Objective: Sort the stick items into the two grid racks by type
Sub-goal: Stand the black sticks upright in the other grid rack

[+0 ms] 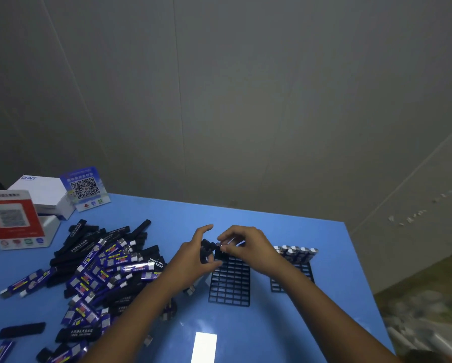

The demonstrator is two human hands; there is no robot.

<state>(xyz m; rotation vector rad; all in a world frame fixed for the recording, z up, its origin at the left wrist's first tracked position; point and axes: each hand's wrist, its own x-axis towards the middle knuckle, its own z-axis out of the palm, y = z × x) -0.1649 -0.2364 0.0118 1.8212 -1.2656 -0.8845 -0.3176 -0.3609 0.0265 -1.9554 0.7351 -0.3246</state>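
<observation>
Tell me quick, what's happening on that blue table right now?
Left hand grips black sticks; right hand pinches one at the near rack's top row. Far rack holds a row of blue sticks. Mixed pile left; nothing in the way.

You are facing a table (285, 323) with the pile of stick items (101, 271) lying on its left half. Two grid racks are standing right of the pile: the nearer rack (230, 284) at centre, the other rack (298, 273) just right of it, sticks (295, 251) sitting in its far rows. Two sign stands (12, 218) and a box (44, 195) are sitting at the far left corner.
</observation>
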